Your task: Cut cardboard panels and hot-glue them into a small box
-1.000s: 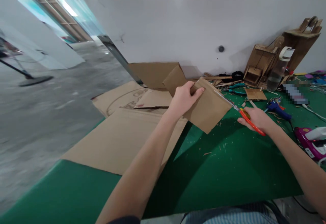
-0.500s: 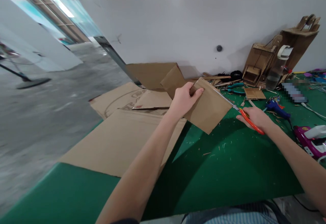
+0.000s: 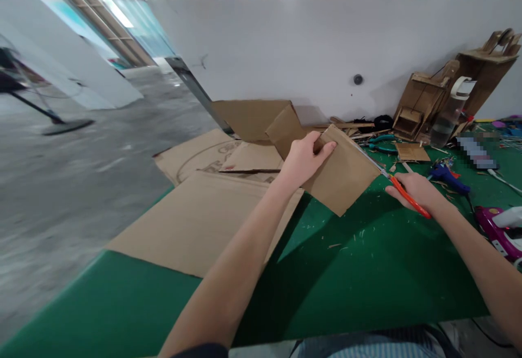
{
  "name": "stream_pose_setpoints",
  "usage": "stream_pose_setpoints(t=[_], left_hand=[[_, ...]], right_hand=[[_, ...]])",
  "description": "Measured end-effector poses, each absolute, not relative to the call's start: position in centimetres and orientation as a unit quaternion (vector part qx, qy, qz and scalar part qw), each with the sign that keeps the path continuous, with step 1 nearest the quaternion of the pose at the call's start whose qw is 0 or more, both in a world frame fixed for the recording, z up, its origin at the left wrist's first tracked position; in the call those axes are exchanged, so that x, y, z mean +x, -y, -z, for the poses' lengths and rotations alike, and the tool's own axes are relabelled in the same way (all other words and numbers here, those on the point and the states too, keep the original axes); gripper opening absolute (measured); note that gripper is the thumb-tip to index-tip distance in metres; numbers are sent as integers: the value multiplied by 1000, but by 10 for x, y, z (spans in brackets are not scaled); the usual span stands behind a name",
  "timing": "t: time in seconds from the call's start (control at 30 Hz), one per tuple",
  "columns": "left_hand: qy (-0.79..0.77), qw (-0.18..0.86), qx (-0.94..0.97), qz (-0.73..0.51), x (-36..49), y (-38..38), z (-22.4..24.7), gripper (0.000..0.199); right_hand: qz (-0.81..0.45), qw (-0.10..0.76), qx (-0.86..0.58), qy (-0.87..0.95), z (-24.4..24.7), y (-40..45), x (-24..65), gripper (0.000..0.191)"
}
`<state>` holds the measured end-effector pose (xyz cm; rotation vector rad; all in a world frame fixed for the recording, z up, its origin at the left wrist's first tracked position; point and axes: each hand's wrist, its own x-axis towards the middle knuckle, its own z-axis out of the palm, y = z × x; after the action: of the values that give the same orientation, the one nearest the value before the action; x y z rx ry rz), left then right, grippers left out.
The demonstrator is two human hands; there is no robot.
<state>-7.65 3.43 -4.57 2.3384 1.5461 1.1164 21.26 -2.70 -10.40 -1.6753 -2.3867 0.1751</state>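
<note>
My left hand [image 3: 306, 158] grips a squarish piece of brown cardboard [image 3: 346, 176] near its upper left edge, thumb on the face towards me. My right hand [image 3: 414, 190] is closed on the orange handles of a pair of scissors [image 3: 409, 197]. The scissor blades lie along the upper right edge of the piece. Beneath my left forearm, a large cardboard sheet [image 3: 179, 219] rests on the green table [image 3: 367, 282]. Behind it are folded cardboard flaps [image 3: 253, 119], one standing against the white board.
On the right are a blue glue gun [image 3: 451, 179], a magenta and white device [image 3: 495, 233], a phone [image 3: 477, 151], a clear bottle [image 3: 451, 113] and wooden models [image 3: 420, 102]. Teal-handled pliers [image 3: 381, 143] lie near wood scraps. A white board [image 3: 285, 48] stands behind.
The whole view has shifted slightly, so things appear a little further right. Both hands keep their holds on the cardboard piece and the scissors, with little visible change between them.
</note>
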Motion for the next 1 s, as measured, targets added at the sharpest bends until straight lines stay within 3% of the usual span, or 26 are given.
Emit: stream_pose_setpoints(t=[0.3,0.73,1.0], left_hand=[[-519,72,771,-362,-80,-39,48,33],[-521,74,789,-318,-71,-35,45,38],[-525,72,787,-315,-66,-32,47,39]], right_hand=[[-57,118,-550,825,112,22,211,42],[-213,139,-522,814,98,28,210,46],[-151,125,-545,815,95,30,205,45]])
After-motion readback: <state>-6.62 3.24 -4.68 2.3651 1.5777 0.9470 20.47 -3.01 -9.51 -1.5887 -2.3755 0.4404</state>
